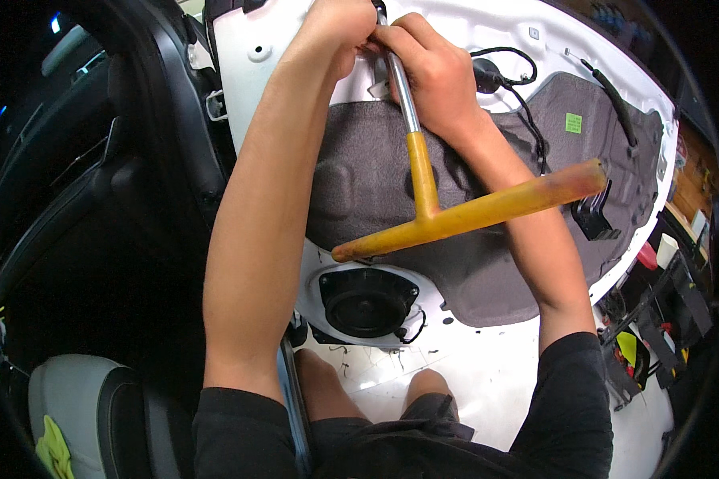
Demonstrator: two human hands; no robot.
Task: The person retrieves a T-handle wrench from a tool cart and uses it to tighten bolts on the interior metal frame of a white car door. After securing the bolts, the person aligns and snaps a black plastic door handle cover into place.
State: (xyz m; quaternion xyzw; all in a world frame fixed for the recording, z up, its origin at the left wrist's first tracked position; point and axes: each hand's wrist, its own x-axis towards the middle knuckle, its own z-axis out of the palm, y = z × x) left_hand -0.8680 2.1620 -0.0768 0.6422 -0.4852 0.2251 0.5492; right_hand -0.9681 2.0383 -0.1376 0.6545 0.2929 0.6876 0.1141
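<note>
Curled fingers of the right hand (443,76) meet the chrome shaft (405,96) of a yellow T-handled tool (423,176) near its top; whether they close fully on it I cannot tell. Bent into a loose fist, the left hand (345,30) sits just beside that shaft, its fingers mostly hidden, so I cannot tell what it holds. Between the forearms, the tool stands in front of a white door panel (252,80), shaft toward the upper edge of the view and yellow crossbar (471,217) nearest the body, the bar slanting up to the right and crossing in front of the right forearm. Behind it, a dark grey sheet (355,172) covers much of the panel and bears a small green label (573,123). Black cables (524,112) run to the right of the right hand. Below the crossbar's left end, a round black speaker (365,307) is set in the panel; the person's knees show beneath, over a pale floor (487,375).
</note>
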